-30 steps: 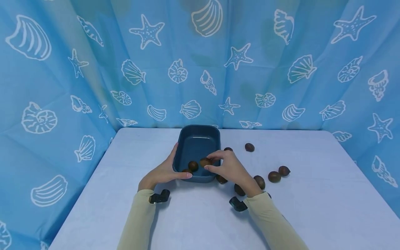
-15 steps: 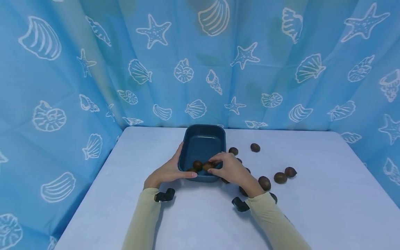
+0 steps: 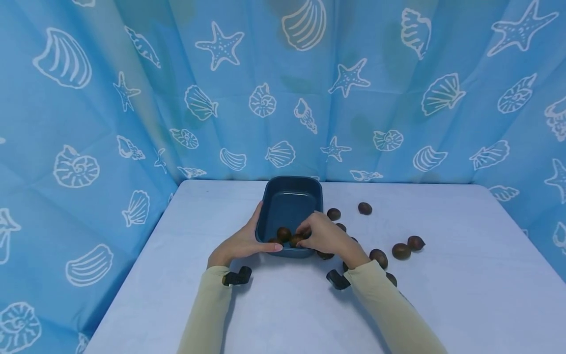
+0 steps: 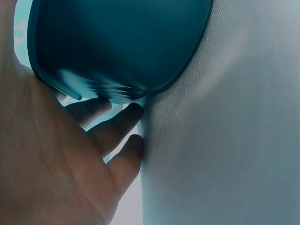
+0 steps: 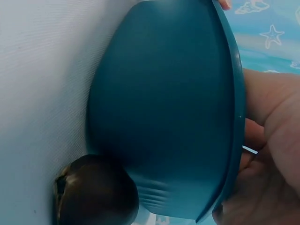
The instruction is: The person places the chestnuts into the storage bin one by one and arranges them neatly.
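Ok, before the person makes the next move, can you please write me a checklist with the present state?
1. Dish upright on the table: ok.
2. Left hand against the dish: ok, thumb along the near rim.
3. Right hand at the dish: ok, it reaches over the right rim to one brown nut.
4. That nut released: cannot tell, fingers partly hide it.
5. All nuts inside: not ok, several loose nuts lie right of the dish.
6. Loose nuts fully visible: not ok, the right arm partly hides some.
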Demonstrator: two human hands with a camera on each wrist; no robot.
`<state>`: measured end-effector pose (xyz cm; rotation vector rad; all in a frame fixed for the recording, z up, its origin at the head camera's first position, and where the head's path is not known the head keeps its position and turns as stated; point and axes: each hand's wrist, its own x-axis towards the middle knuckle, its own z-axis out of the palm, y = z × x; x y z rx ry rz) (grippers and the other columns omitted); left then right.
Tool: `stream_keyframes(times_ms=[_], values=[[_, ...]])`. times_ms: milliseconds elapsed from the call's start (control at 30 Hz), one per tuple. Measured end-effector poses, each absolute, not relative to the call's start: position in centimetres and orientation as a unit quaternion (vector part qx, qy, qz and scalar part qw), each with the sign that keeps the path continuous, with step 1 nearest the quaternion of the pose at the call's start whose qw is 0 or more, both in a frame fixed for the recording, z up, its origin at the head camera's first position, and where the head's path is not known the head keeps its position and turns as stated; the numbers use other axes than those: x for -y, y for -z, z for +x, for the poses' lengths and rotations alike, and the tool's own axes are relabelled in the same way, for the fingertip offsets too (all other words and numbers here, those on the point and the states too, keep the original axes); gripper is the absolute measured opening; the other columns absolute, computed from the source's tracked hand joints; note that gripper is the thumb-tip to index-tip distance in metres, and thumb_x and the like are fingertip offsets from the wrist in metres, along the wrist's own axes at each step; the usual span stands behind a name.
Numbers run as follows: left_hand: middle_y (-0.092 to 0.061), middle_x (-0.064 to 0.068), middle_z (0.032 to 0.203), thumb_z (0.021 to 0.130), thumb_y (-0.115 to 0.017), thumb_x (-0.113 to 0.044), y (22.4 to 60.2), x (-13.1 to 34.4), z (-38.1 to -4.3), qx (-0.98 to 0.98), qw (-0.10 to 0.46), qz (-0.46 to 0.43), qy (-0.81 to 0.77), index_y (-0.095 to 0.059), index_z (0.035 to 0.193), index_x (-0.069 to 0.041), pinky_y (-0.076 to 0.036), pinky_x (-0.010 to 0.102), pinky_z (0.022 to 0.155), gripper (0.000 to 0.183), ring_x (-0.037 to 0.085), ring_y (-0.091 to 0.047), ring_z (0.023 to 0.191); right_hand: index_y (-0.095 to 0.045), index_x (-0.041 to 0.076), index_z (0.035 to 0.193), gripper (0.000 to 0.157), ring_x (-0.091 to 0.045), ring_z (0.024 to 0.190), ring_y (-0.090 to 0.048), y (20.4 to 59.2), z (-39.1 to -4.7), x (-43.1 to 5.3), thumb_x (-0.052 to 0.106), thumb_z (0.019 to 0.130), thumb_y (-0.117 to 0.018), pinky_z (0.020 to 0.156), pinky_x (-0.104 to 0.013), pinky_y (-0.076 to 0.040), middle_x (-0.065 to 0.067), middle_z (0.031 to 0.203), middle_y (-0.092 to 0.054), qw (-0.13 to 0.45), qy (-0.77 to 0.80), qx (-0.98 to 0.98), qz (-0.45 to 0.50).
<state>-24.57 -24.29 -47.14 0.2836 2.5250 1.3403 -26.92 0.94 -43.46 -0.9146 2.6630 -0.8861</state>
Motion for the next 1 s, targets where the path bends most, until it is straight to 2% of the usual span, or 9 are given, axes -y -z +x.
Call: stream_keyframes(times_ms=[167, 300, 400, 567, 833, 1000], values=[[0.010, -0.010, 0.175, 0.080, -0.084, -0.052, 47.2, 24.2, -24.6, -0.869, 0.136, 0.098, -0.465, 0.017, 0.162, -0.045, -0.019, 0.068, 0.126, 0.131, 0.030, -0.006, 0.164, -0.084, 0.008, 0.101, 0.018, -0.021, 0.105, -0.062, 43.4, -27.0, -0.6, 0.010, 0.083, -0.086, 0.099, -0.047, -0.049, -0.002, 0.096, -0.081, 0.090, 0.273, -0.909, -0.301], [0.010, -0.010, 0.175, 0.080, -0.084, -0.051, 47.1, 24.3, -24.5, -0.870, 0.136, 0.096, -0.465, 0.017, 0.162, -0.044, -0.019, 0.067, 0.126, 0.130, 0.030, -0.006, 0.164, -0.085, 0.011, 0.098, 0.017, -0.022, 0.106, -0.058, 43.5, -27.0, -0.4, 0.010, 0.081, -0.087, 0.103, -0.050, -0.045, -0.002, 0.097, -0.080, 0.093, 0.267, -0.914, -0.289], [0.010, -0.010, 0.175, 0.080, -0.084, -0.050, 47.1, 24.3, -24.5, -0.872, 0.135, 0.092, -0.462, 0.018, 0.162, -0.045, -0.019, 0.067, 0.127, 0.130, 0.030, -0.005, 0.164, -0.085, 0.011, 0.097, 0.017, -0.024, 0.108, -0.060, 43.4, -27.0, -0.3, 0.009, 0.081, -0.087, 0.113, -0.055, -0.040, -0.003, 0.096, -0.081, 0.090, 0.266, -0.915, -0.290], [0.011, -0.010, 0.175, 0.080, -0.084, -0.050, 47.2, 24.3, -24.5, -0.869, 0.134, 0.098, -0.465, 0.017, 0.162, -0.045, -0.018, 0.067, 0.127, 0.130, 0.029, -0.004, 0.164, -0.085, 0.009, 0.095, 0.015, -0.026, 0.108, -0.067, 43.5, -27.1, -0.2, 0.008, 0.080, -0.087, 0.126, -0.061, -0.024, -0.002, 0.091, -0.081, 0.085, 0.261, -0.914, -0.298], [0.011, -0.012, 0.175, 0.082, -0.085, -0.045, 47.2, 24.2, -24.6, -0.865, 0.129, 0.110, -0.471, 0.018, 0.162, -0.044, -0.017, 0.067, 0.127, 0.130, 0.027, -0.003, 0.164, -0.086, 0.011, 0.089, 0.009, -0.022, 0.099, -0.065, 43.5, -27.1, 0.2, 0.012, 0.080, -0.088, 0.117, -0.058, -0.035, 0.001, 0.082, -0.080, 0.088, 0.253, -0.918, -0.292], [0.009, -0.013, 0.175, 0.082, -0.085, -0.043, 47.2, 24.2, -24.5, -0.865, 0.123, 0.114, -0.472, 0.016, 0.162, -0.045, -0.019, 0.067, 0.126, 0.129, 0.026, -0.005, 0.164, -0.086, 0.013, 0.085, 0.005, -0.019, 0.096, -0.071, 43.5, -27.1, 0.4, 0.014, 0.081, -0.089, 0.123, -0.059, -0.028, 0.004, 0.076, -0.080, 0.096, 0.256, -0.915, -0.296]])
